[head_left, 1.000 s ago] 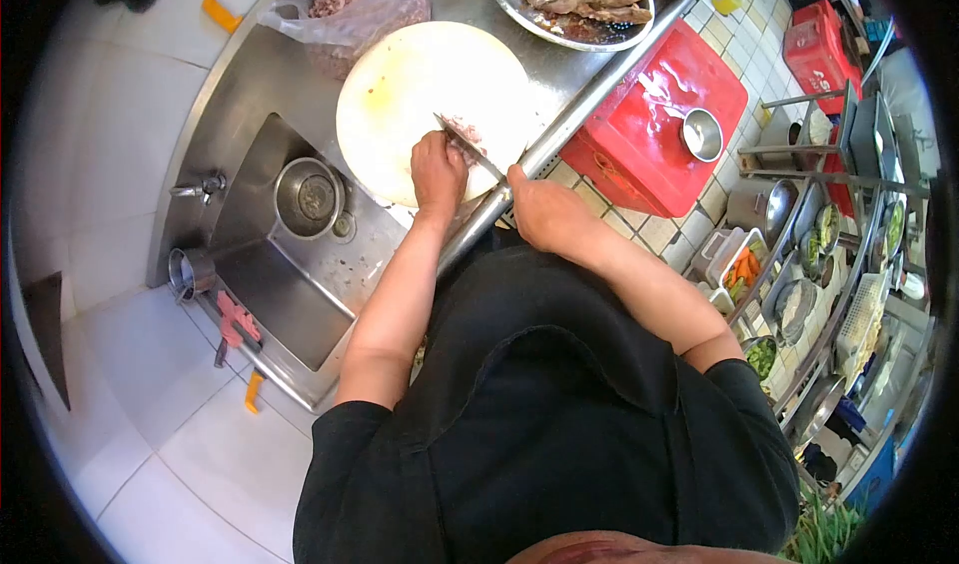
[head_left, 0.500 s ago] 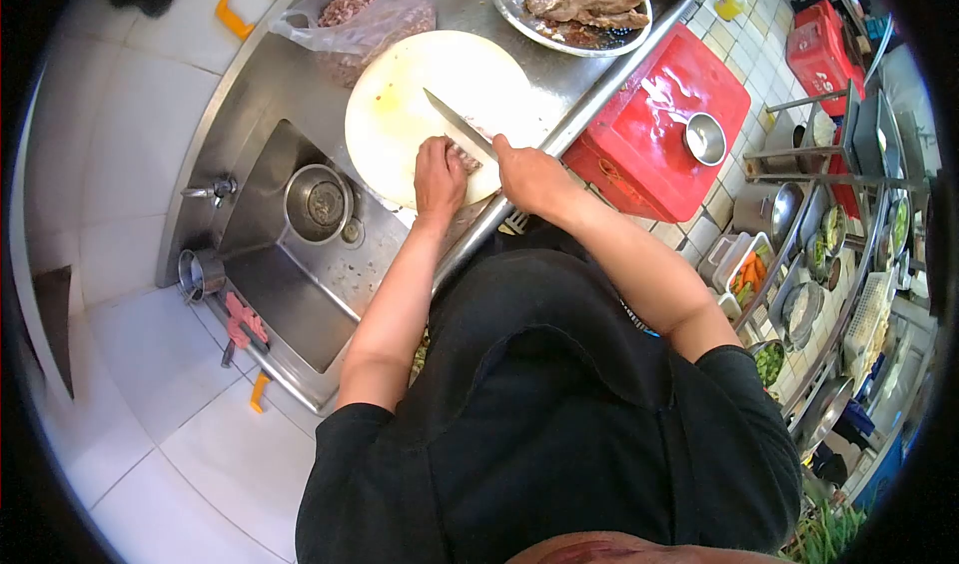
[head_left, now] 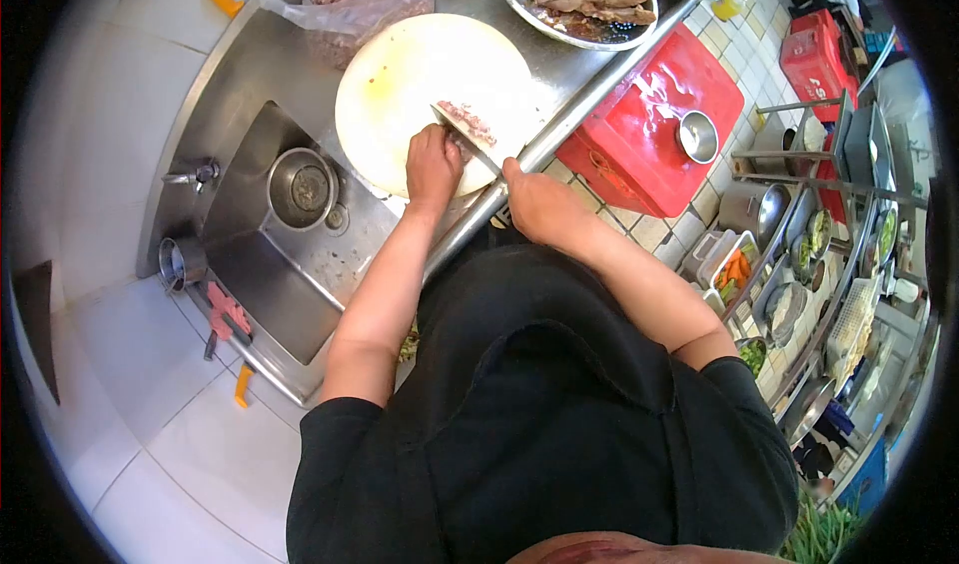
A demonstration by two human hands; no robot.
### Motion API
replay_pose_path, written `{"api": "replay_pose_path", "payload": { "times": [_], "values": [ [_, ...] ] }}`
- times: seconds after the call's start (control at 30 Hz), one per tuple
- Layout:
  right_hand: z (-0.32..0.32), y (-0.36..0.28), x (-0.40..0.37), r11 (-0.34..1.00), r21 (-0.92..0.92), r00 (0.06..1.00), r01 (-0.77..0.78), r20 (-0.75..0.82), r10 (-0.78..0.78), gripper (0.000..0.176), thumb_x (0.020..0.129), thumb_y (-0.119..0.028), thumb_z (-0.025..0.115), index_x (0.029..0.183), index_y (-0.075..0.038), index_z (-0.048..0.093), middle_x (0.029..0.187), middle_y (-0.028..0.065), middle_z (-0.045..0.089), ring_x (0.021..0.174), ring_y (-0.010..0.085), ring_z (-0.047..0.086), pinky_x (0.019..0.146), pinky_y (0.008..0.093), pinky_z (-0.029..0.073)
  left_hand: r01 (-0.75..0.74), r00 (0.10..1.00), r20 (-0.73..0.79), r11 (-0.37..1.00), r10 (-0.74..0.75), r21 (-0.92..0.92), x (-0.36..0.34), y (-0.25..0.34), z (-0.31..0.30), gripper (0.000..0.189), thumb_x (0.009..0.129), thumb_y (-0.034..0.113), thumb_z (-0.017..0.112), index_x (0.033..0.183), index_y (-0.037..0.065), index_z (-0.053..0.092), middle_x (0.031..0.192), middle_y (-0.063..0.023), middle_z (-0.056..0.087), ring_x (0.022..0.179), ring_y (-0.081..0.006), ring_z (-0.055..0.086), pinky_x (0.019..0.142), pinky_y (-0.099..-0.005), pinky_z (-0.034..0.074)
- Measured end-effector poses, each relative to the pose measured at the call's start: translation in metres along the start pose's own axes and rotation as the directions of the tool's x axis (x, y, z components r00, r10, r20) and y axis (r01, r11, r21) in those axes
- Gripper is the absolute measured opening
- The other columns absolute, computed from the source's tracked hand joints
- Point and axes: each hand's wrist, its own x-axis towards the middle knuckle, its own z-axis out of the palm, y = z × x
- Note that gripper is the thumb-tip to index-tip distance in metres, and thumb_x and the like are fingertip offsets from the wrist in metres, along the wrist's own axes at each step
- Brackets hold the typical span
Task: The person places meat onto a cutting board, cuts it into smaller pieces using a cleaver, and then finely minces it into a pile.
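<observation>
My right hand (head_left: pixel 544 206) is closed round the handle of a knife (head_left: pixel 474 140), whose blade slants up and left over a round, pale cutting board (head_left: pixel 390 84). Along the blade's far side lies chopped meat (head_left: pixel 468 119). My left hand (head_left: pixel 435 169) rests at the board's near part, its fingers curled on a piece of meat (head_left: pixel 462 146) close to the blade. Most of that piece is hidden by the fingers and the knife.
Behind the board stand a plastic bag of chopped meat (head_left: pixel 350 9) and a metal bowl of large meat pieces (head_left: pixel 584 36). A sink (head_left: pixel 255 184) with a metal bowl (head_left: pixel 303 189) is at left. A red box (head_left: pixel 624 169) bearing a small bowl (head_left: pixel 697 137) stands at right.
The knife blade has come down and nearer to my left fingers. More chopped meat shows along its far side. My view has shifted slightly.
</observation>
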Motion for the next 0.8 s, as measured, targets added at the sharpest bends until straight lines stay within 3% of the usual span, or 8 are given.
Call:
{"api": "replay_pose_path", "payload": {
  "times": [0.2,0.33,0.47,0.53,0.8],
  "values": [
    [0.03,0.013,0.051,0.996,0.051,0.982,0.079,-0.178,-0.068,0.028,0.104,-0.01,0.044,0.125,0.008,0.051,0.089,0.0323,0.073,0.089,0.0506,0.073,0.079,0.0602,0.056,-0.019,0.999,-0.029,1.0,0.02,0.01,0.001,-0.004,0.005,0.015,0.094,0.008,0.058,0.107,0.001,0.06,0.103,-0.0213,0.066,0.103,-0.0432,0.061,0.09,-0.0534,0.05],
    [0.015,0.016,0.073,0.998,0.031,0.99,0.052,-0.136,-0.047,0.025,0.099,-0.004,0.047,0.123,0.003,0.051,0.093,0.0311,0.074,0.093,0.0481,0.074,0.083,0.0569,0.059,0.032,0.998,0.047,0.999,-0.031,-0.011,0.0,-0.005,0.0,0.017,0.096,0.01,0.058,0.11,0.001,0.062,0.105,-0.0211,0.066,0.103,-0.0428,0.061,0.091,-0.0524,0.05],
    [0.003,0.005,0.039,0.998,-0.007,0.986,0.062,-0.158,-0.062,0.028,0.097,-0.003,0.051,0.124,0.003,0.05,0.092,0.0308,0.074,0.092,0.0482,0.074,0.081,0.0569,0.059,0.019,1.0,0.021,0.995,-0.017,-0.098,-0.002,-0.001,-0.011,0.016,0.097,0.011,0.057,0.11,0.001,0.061,0.107,-0.0213,0.066,0.103,-0.043,0.061,0.092,-0.0524,0.049],
    [-0.001,0.002,0.019,0.999,0.024,0.993,0.028,-0.118,-0.025,0.028,0.095,-0.003,0.052,0.123,0.003,0.05,0.092,0.031,0.074,0.092,0.0483,0.074,0.081,0.0585,0.058,-0.071,0.997,-0.037,0.997,0.071,-0.003,-0.004,-0.009,-0.005,0.014,0.096,0.01,0.058,0.108,0.001,0.061,0.107,-0.0215,0.065,0.105,-0.0431,0.06,0.092,-0.0529,0.049],
    [0.001,0.002,-0.012,0.999,-0.005,0.999,0.032,-0.032,-0.032,0.024,0.096,-0.003,0.05,0.119,0.005,0.05,0.09,0.0306,0.073,0.09,0.0496,0.073,0.08,0.0601,0.056,-0.02,1.0,0.016,1.0,0.02,-0.015,-0.003,-0.004,-0.006,0.016,0.095,0.01,0.059,0.108,0.001,0.061,0.105,-0.0215,0.065,0.104,-0.0432,0.06,0.092,-0.0528,0.049]
  ]
}}
